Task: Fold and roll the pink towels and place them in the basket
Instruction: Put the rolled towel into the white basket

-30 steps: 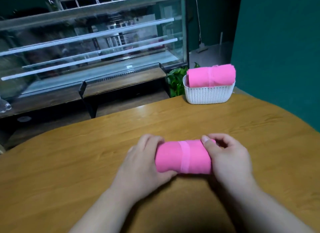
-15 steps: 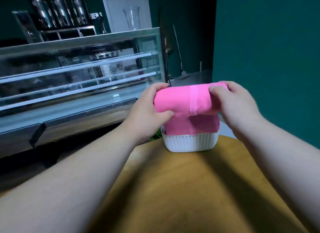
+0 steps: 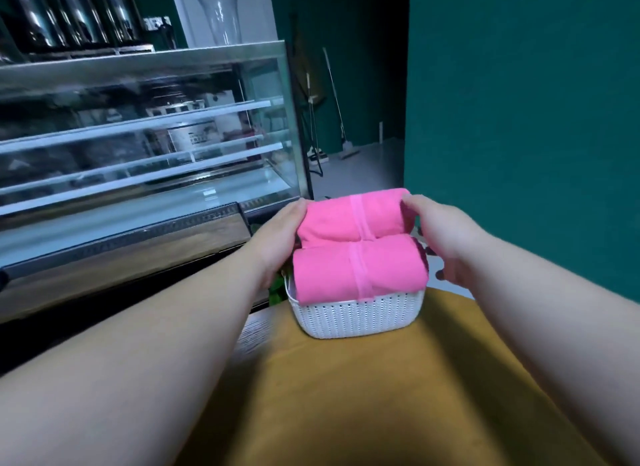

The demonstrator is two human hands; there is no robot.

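Note:
A white woven basket (image 3: 356,316) stands at the far edge of the wooden table (image 3: 346,396). Two rolled pink towels lie in it side by side. The near roll (image 3: 356,268) rests against the basket's front wall, free of my hands. The far roll (image 3: 346,219) sits a little higher behind it. My left hand (image 3: 277,237) grips its left end and my right hand (image 3: 440,237) holds its right end, thumb on top. The undersides of both rolls are hidden by the basket.
A glass display case (image 3: 138,153) with metal shelves stands to the left, beyond the table. A green wall (image 3: 519,119) rises close on the right. Green plant leaves (image 3: 277,289) show just left of the basket.
Both hands lifted the rolled towel off the table, carried it out over the basket and lowered it in behind the roll that lay there. The camera view moved forward and up.

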